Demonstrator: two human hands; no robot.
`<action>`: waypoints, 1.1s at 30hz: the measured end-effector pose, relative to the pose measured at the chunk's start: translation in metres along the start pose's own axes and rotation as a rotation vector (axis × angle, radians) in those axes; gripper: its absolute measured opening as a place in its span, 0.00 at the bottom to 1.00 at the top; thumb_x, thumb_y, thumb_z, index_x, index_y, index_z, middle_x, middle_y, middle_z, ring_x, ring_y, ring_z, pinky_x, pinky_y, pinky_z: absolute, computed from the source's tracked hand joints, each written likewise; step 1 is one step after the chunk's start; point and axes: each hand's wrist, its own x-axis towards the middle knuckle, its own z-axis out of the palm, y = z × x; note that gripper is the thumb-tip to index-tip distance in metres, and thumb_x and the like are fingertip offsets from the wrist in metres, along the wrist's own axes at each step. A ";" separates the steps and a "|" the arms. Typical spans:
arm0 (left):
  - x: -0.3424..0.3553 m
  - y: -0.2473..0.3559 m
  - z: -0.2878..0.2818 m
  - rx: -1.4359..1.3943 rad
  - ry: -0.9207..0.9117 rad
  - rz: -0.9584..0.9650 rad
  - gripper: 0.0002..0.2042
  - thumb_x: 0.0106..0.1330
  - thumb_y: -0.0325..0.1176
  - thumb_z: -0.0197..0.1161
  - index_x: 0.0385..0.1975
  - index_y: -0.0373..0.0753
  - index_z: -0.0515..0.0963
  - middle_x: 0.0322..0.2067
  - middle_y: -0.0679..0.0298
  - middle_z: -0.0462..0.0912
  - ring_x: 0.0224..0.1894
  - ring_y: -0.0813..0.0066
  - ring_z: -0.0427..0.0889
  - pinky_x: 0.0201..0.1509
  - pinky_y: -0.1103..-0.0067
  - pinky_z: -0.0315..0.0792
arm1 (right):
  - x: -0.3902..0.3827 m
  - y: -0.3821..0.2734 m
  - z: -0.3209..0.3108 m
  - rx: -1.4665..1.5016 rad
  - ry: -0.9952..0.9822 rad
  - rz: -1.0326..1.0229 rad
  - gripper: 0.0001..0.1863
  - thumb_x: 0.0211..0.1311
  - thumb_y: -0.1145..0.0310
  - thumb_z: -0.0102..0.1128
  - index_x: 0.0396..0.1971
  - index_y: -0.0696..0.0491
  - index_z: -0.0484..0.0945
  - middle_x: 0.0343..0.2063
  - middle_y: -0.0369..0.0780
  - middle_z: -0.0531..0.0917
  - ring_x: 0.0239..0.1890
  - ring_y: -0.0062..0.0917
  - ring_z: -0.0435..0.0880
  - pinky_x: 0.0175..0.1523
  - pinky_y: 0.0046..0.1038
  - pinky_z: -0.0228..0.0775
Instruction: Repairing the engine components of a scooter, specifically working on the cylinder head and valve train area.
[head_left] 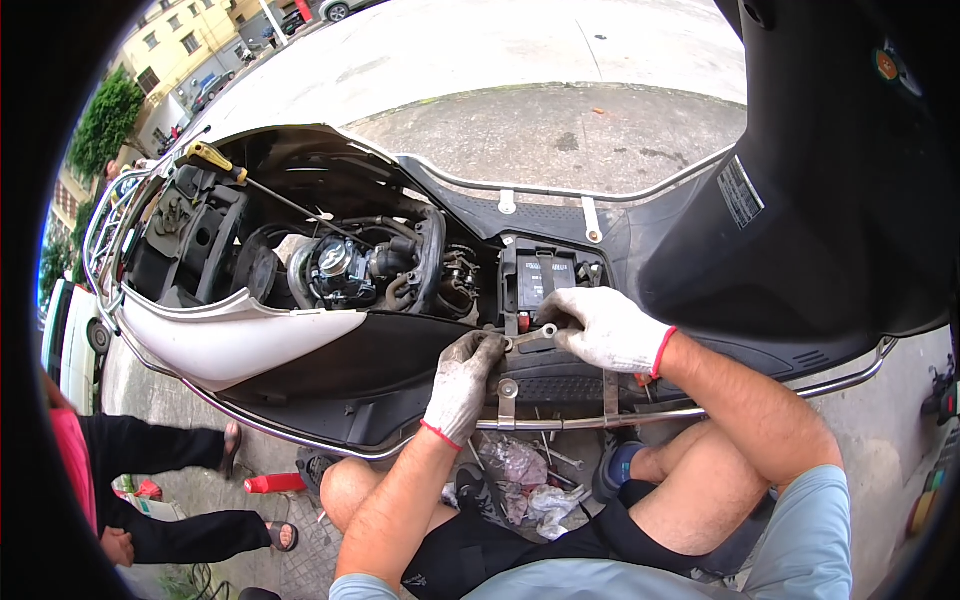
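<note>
Gloved hands [612, 330] at a wrench [531, 339]

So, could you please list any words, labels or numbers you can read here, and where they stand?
None reads clearly.
Label on the black front bodywork: print too small.
Battery: pale print, blurred.
Round sticker, upper right: too small.
Dark shorts: small pale mark, unreadable.

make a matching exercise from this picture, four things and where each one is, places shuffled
Things:
1. screwdriver with a yellow-and-black handle
2. small silver metal wrench
3. black rectangular battery
4. red cylindrical object

Places:
A. on the ground, left of the person
B. in an open black compartment
C. between the white-gloved left hand and white-gloved right hand
D. across the scooter's open engine bay

Pairs: 1-D, 2-C, 3-B, 4-A
</note>
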 end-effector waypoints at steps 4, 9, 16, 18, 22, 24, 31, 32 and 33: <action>-0.002 0.003 0.003 -0.048 -0.008 -0.014 0.09 0.73 0.36 0.59 0.35 0.37 0.80 0.23 0.74 0.74 0.22 0.88 0.67 0.26 0.85 0.63 | -0.003 -0.003 0.005 -0.130 0.032 -0.116 0.13 0.61 0.71 0.61 0.46 0.55 0.78 0.39 0.48 0.85 0.45 0.44 0.84 0.51 0.39 0.76; -0.005 0.006 0.005 -0.075 -0.018 -0.012 0.08 0.74 0.36 0.58 0.35 0.38 0.79 0.23 0.75 0.73 0.22 0.89 0.67 0.26 0.86 0.64 | -0.001 -0.002 0.005 -0.188 0.054 -0.148 0.12 0.60 0.73 0.62 0.45 0.54 0.78 0.38 0.48 0.85 0.45 0.45 0.84 0.51 0.40 0.77; -0.005 -0.002 0.006 -0.350 -0.138 -0.093 0.07 0.75 0.36 0.58 0.39 0.39 0.76 0.27 0.72 0.74 0.23 0.87 0.67 0.27 0.86 0.65 | 0.002 -0.013 0.012 0.508 0.063 0.093 0.13 0.62 0.76 0.62 0.47 0.57 0.79 0.37 0.42 0.85 0.41 0.27 0.85 0.49 0.29 0.78; -0.005 -0.007 0.006 -0.422 -0.176 -0.098 0.08 0.75 0.37 0.60 0.41 0.39 0.75 0.28 0.71 0.75 0.24 0.85 0.67 0.29 0.85 0.66 | 0.003 -0.017 0.014 0.826 0.024 0.168 0.12 0.63 0.78 0.64 0.46 0.60 0.79 0.40 0.37 0.84 0.43 0.19 0.82 0.50 0.26 0.78; -0.008 -0.013 0.011 -0.487 -0.243 -0.091 0.08 0.75 0.37 0.60 0.43 0.40 0.74 0.29 0.70 0.75 0.24 0.85 0.67 0.31 0.85 0.66 | 0.001 -0.015 0.035 0.789 0.063 0.145 0.12 0.63 0.74 0.64 0.45 0.59 0.80 0.40 0.41 0.85 0.43 0.25 0.84 0.52 0.28 0.77; -0.008 -0.017 0.014 -0.339 -0.187 -0.076 0.07 0.75 0.36 0.59 0.42 0.39 0.76 0.28 0.71 0.75 0.24 0.86 0.67 0.30 0.86 0.65 | 0.001 -0.020 0.035 0.526 0.100 0.078 0.13 0.62 0.71 0.64 0.45 0.58 0.80 0.40 0.44 0.84 0.43 0.31 0.84 0.52 0.32 0.77; -0.017 0.005 0.018 -0.164 -0.005 0.117 0.12 0.75 0.38 0.57 0.46 0.36 0.79 0.32 0.67 0.83 0.25 0.88 0.68 0.29 0.85 0.66 | -0.003 -0.023 0.027 -0.264 0.202 -0.096 0.12 0.61 0.67 0.62 0.42 0.54 0.81 0.36 0.45 0.81 0.37 0.45 0.83 0.44 0.41 0.77; -0.020 0.010 0.019 -0.172 0.022 0.134 0.12 0.74 0.37 0.59 0.44 0.35 0.80 0.32 0.67 0.83 0.24 0.88 0.68 0.28 0.85 0.66 | -0.003 -0.023 0.027 -0.354 0.177 -0.121 0.11 0.61 0.66 0.62 0.42 0.53 0.81 0.34 0.44 0.81 0.35 0.44 0.83 0.42 0.42 0.76; -0.019 0.010 0.019 -0.169 0.020 0.130 0.12 0.74 0.37 0.59 0.44 0.35 0.80 0.32 0.67 0.83 0.24 0.88 0.68 0.28 0.85 0.66 | -0.002 -0.022 0.026 -0.445 0.151 -0.145 0.11 0.61 0.66 0.62 0.42 0.52 0.81 0.33 0.43 0.80 0.33 0.43 0.82 0.41 0.42 0.75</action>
